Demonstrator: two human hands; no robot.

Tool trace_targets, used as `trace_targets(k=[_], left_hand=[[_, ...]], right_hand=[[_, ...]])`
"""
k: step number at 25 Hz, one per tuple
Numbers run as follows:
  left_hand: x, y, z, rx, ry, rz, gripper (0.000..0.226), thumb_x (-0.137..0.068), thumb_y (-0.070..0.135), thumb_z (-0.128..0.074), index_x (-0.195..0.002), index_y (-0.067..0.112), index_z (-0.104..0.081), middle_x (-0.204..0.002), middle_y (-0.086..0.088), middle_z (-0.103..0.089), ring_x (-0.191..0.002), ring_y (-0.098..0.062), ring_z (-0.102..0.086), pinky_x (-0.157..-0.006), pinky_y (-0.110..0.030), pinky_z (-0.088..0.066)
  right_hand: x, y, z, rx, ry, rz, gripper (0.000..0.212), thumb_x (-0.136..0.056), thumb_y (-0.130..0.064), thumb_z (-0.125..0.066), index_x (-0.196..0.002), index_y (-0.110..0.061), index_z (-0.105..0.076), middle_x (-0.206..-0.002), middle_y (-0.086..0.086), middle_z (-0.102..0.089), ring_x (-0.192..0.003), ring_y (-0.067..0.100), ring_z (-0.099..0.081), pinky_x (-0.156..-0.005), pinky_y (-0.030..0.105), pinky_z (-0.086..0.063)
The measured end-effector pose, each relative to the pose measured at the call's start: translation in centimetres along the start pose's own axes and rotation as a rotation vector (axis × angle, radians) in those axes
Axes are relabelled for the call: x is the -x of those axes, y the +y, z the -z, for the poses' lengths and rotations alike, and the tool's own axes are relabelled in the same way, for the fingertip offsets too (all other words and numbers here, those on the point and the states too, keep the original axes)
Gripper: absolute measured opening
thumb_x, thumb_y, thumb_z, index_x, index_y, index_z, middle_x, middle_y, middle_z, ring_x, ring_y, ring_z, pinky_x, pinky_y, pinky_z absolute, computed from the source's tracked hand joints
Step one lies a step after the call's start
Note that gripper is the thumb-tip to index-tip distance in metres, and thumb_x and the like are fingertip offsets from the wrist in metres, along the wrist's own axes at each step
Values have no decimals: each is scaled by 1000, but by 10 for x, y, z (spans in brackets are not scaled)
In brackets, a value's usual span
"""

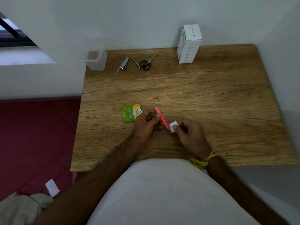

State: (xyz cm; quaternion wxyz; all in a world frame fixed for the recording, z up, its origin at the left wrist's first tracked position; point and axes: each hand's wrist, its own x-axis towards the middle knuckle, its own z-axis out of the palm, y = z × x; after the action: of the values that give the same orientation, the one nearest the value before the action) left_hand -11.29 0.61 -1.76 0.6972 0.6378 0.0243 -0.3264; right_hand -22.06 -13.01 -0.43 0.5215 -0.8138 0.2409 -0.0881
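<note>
Nearest you, both forearms cross the near edge of the wooden table [211, 103] and your hands meet approx. mid-width. Your left hand [144, 122] has its fingers curled, w/ thumb and fingertips pinching the pink nail file [162, 118] around its middle. The thin, flat strip stands tilted, far tip up-left and near tip down-right. That hold prob. leaves the lower end free for cleaning.

Your right hand [188, 133] clamps a small white pad [172, 126] btw. thumb and forefinger, pressed right onto the file's near end. The pad looks soft, folded and squarish, likely a wet wipe. A yellow thread band [201, 160] wraps that wrist.

Just left of the left hand lies a green sachet [130, 113], flat and glossy, w/ its right edge torn open. It is prob. the pad's wrapper, left within reach.

The table top is matte wood-grain w/ dark streaks.

Along the far edge, well apart from your hands, there is a metal nail clipper [122, 65] w/ its lever swung out. Right of it lie a slim metal tool [135, 62], maybe tweezers, and small scissors [146, 63] w/ black loop handles. They sit in a row, prob. queued for the same wipe-down.

At the far-left corner is a clear plastic container [95, 60], boxy in shape. Far right, a tall white cardboard box [189, 44] stands upright by the wall.
</note>
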Motion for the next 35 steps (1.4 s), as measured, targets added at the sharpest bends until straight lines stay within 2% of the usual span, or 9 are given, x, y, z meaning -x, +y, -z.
trace_targets(k=[2, 4, 8, 13, 18, 22, 26, 33, 35], left_hand=[[-1, -1, 0, -39, 13, -16, 15, -97, 1, -57, -109, -7, -61, -79, -13, -68, -67, -16, -64, -58, -24, -53], [-2, -2, 1, -53, 13, -27, 9, -97, 2, -58, -103, 0, -63, -77, -12, -66, -62, -15, -58, -51, -22, -45], [-3, -2, 1, -52, 8, -23, 9, -97, 2, -57, -99, 7, -64, -79, -9, -64, -62, -10, -57, -47, -18, -40], [-3, -1, 2, -51, 6, -17, 8, -97, 2, -57, -101, 5, -64, -80, -10, -64, -67, -15, -58, -48, -19, -40], [-4, -2, 1, -119, -3, -30, 8, -96, 3, -59, -100, 1, -66, -76, -10, -65, -60, -11, -57, -49, -21, -41], [-1, 2, -1, -194, 1, -26, 12, -97, 6, -59, -101, -2, -66, -73, -9, -67, -51, -3, -55, -50, -20, -42], [-1, 2, -3, -226, 13, -17, 14, -96, 6, -59, -101, -4, -67, -79, -17, -69, -57, -6, -59, -53, -20, -46], [2, 5, -4, -229, -4, -53, 18, -96, 11, -62, -97, -7, -66, -76, -15, -70, -59, -11, -66, -56, -21, -53], [2, 5, -4, -204, 1, -49, 19, -95, 9, -64, -99, -9, -65, -78, -16, -70, -62, -16, -68, -60, -25, -58]], right_hand=[[0, 2, 1, -42, 13, -66, 9, -90, -3, -69, -97, -9, -71, -87, -4, -70, -82, -2, -65, -74, 14, -49], [-2, 4, 7, -83, 31, -102, 15, -91, -5, -68, -105, -5, -72, -93, 4, -73, -86, 9, -68, -77, 21, -53], [-7, 5, 15, -113, -121, -161, 10, -91, -4, -67, -100, -6, -71, -82, 1, -73, -71, 3, -68, -66, 16, -51], [-7, 9, 7, -53, -214, -186, 11, -92, -5, -67, -100, -3, -73, -78, 4, -73, -67, 7, -67, -63, 19, -52], [-9, 7, 1, -95, -147, -233, 12, -91, -6, -68, -101, -7, -75, -85, 6, -75, -74, 12, -69, -69, 23, -53], [-9, -1, 1, -115, -123, -257, 13, -91, -6, -68, -102, -9, -75, -88, 2, -74, -76, 7, -67, -68, 18, -52], [-8, -4, 4, -78, -155, -294, 13, -92, -8, -68, -102, -9, -75, -87, -4, -72, -73, -2, -64, -63, 7, -48], [-9, -9, 1, -82, -169, -397, 16, -95, -15, -64, -104, -11, -77, -93, 0, -75, -80, 6, -67, -67, 14, -51], [-8, -12, 3, -78, -182, -412, 17, -96, -15, -63, -106, -11, -77, -91, -2, -74, -78, 3, -66, -65, 10, -49]])
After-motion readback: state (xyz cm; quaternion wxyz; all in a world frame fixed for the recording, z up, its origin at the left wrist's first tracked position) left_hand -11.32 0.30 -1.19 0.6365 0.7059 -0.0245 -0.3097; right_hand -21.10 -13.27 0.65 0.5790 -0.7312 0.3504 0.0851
